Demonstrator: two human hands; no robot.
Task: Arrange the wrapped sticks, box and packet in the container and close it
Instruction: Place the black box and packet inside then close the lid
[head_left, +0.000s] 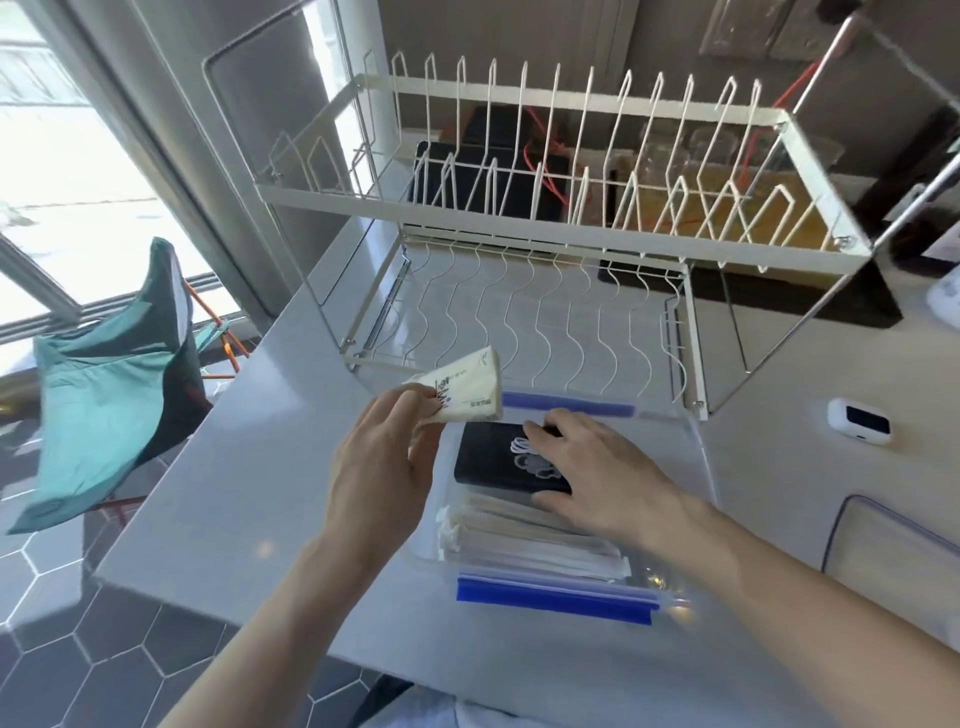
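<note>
Both forearms reached forward from the near edge over the pale countertop (218, 509). The left hand (382, 467) was raised just left of the clear container (698, 457), fingers curled, pinching the near end of a cream packet (465, 387) between thumb and fingertips; the packet tilted up and away from the hand, in the air above the container's far left corner. The right hand (605, 473) lay palm down over the container, fingers spread and not clenched, its fingertips and thumb resting on the right side of a black box (498, 462) that sat flat inside, in the far half. Whether it actually gripped the box could not be told. The wrapped sticks (524, 540) lay side by side in the near half of the container, just beside the box. 2 blue clasps (553, 603) showed on the near and far ends. A white wire dish rack (545, 218) stood beyond the container, and a small white device (858, 421) lay well to the right.
</note>
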